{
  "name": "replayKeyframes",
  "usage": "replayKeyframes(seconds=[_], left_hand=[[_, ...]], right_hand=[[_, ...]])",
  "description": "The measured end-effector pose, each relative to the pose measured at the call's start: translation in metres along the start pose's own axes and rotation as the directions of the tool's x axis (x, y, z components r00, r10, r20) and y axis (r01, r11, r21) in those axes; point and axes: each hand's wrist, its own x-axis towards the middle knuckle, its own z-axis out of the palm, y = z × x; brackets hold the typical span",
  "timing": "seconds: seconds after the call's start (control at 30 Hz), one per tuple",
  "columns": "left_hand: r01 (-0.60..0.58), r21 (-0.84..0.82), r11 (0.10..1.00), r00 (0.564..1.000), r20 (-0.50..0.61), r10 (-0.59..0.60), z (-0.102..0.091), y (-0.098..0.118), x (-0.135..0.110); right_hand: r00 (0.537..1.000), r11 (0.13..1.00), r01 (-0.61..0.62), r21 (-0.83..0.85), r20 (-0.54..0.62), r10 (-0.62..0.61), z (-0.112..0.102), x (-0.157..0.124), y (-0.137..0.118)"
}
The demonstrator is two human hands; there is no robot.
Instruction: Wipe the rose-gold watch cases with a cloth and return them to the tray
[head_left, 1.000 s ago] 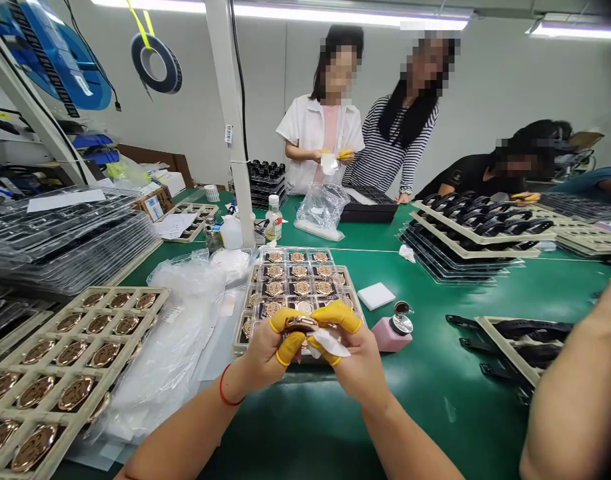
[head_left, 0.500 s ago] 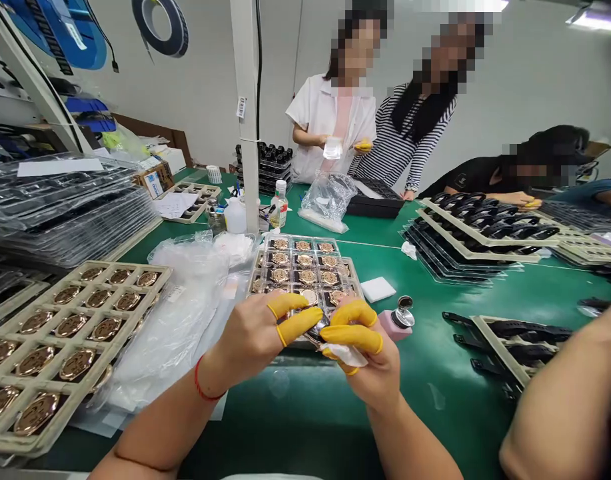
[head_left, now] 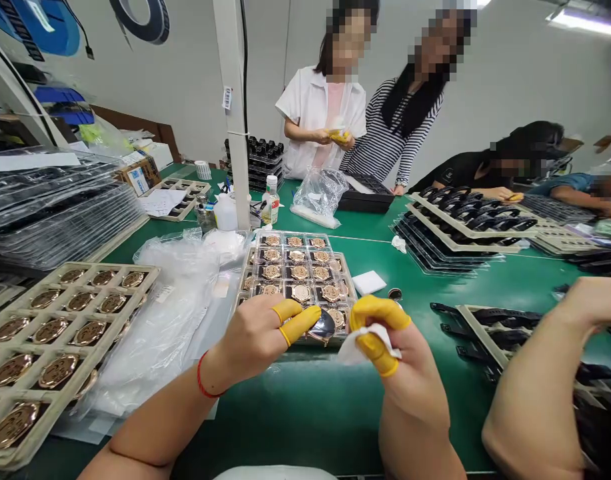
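Note:
My left hand [head_left: 255, 333], with yellow finger cots, pinches a watch case [head_left: 324, 325] whose glossy dark round face shows. To its right, my right hand [head_left: 410, 360], also in yellow finger cots, holds a crumpled white wipe [head_left: 351, 349] between thumb and fingers. A gap separates the wipe from the watch case. Just beyond both hands sits a stack of trays [head_left: 353, 285] with rose-gold watch cases in its compartments. Behind my right hand a small round metal lid [head_left: 395, 294] shows; what it belongs to is mostly hidden.
A beige tray [head_left: 154, 272] of rose-gold cases lies left, beside clear plastic bags [head_left: 172, 320]. A white pad [head_left: 369, 281] lies beyond my right hand. At right, another person's arm [head_left: 540, 387] reaches over a tray of black straps [head_left: 465, 317]. A white post [head_left: 234, 133] stands ahead.
My right hand has moved right with the wipe, away from the watch case, uncovering its dark face. My left hand keeps its hold. The camera view has shifted slightly.

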Motion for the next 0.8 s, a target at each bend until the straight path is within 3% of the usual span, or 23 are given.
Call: replayKeyframes(seconds=[0.07, 0.17, 0.23, 0.43, 0.57, 0.8], left_hand=[[-0.01, 0.011, 1.0, 1.0, 0.018, 0.009, -0.001, 0.0, 0.001], [-0.026, 0.017, 1.0, 1.0, 0.012, 0.026, -0.001, 0.001, 0.004], [-0.051, 0.024, 0.998, 0.999, -0.005, 0.051, -0.002, 0.002, 0.005], [-0.148, 0.049, 0.988, 0.989, -0.007, 0.148, -0.001, -0.005, 0.005], [-0.183, 0.087, 0.979, 0.983, 0.03, 0.181, 0.002, -0.012, 0.001], [-0.223, -0.039, 0.974, 0.971, 0.078, 0.225, 0.002, -0.02, -0.005]], right_hand=[[0.99, 0.993, 0.092, -0.07, 0.114, -0.084, -0.001, -0.003, -0.004], [0.963, 0.923, 0.234, -0.305, 0.207, -0.175, 0.005, -0.001, -0.004], [0.957, 0.87, 0.268, -0.413, 0.214, -0.194, 0.011, 0.003, -0.001], [0.953, 0.821, 0.301, -0.485, 0.111, -0.283, 0.025, 0.008, 0.008], [0.971, 0.814, 0.236, -0.531, 0.089, -0.223, 0.03, 0.011, 0.013], [0.974, 0.87, 0.11, -0.481, 0.226, 0.002, 0.024, 0.015, 0.01]])
